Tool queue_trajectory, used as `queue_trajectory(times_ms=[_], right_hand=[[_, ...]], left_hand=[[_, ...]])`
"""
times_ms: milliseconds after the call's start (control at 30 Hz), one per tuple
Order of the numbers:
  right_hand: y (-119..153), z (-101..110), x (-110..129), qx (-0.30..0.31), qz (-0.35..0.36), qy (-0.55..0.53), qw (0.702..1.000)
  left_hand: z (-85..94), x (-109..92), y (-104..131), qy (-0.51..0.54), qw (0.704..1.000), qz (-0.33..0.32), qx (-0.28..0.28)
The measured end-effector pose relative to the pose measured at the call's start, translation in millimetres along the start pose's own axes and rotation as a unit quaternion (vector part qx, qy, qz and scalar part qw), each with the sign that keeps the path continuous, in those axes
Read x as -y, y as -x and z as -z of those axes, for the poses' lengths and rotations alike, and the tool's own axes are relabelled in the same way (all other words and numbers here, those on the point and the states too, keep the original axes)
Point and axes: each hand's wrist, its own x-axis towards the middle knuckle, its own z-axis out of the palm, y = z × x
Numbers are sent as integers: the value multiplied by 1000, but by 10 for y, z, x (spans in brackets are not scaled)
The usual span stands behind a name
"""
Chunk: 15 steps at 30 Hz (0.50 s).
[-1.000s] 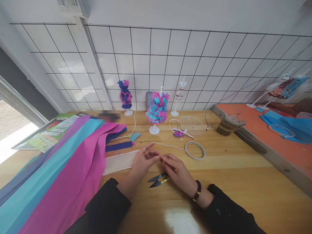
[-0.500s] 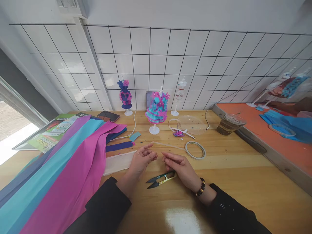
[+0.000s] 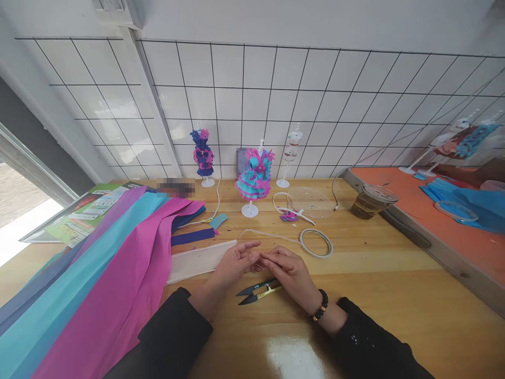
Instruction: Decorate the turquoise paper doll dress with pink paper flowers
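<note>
Fingertips (image 3: pixel 255 257) rejoined, snips (image 3: pixel 262 295) partly under right hand (image 3: pixel 291 271)

A craft workroom, by the look of it: a wooden table (image 3: pixel 379 295) set against a white tiled wall (image 3: pixel 311 105). Three little dress forms stand at the back, one in navy and pink (image 3: pixel 203 153), one in turquoise and pink (image 3: pixel 254 181), one mostly white (image 3: pixel 292 150). Long pink, turquoise and purple sheets (image 3: pixel 122 273) drape over the left side, with a blue-green scrap (image 3: pixel 219 220) nearby. Snips (image 3: pixel 249 299) and a tape roll (image 3: pixel 330 247) lie towards the middle. At right, an orange table (image 3: pixel 410 205) makes a second work spot, holding blue sheeting (image 3: pixel 487 210) and more dressed forms (image 3: pixel 471 142).
</note>
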Motion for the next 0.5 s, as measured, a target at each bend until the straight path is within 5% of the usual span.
queue_trajectory(times_ms=[500], right_hand=[[9,-42,-32,45,-127,-92,987]], left_hand=[[-124,-132,130,-163,985,-46,17]])
